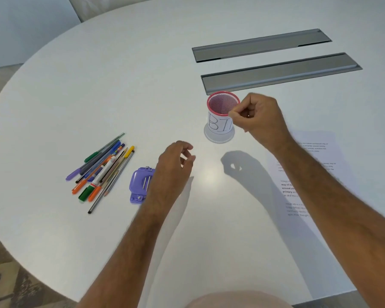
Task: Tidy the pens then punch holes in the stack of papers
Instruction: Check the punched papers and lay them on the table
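Fingertips of the right hand [257, 117] pinch the pink mesh cup [222, 112] rim; left hand [176, 161] loosely curled, empty.

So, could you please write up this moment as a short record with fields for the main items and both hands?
pens: loose pile lying flat on the table's left side
pen cup: pink mesh cup, upright, looks empty
hole punch: purple, right of the pens, partly hidden by the left wrist
papers: printed sheets under the right forearm
left hand: open, holding nothing
right hand: fingers pinched at the cup's rim
table: white, round
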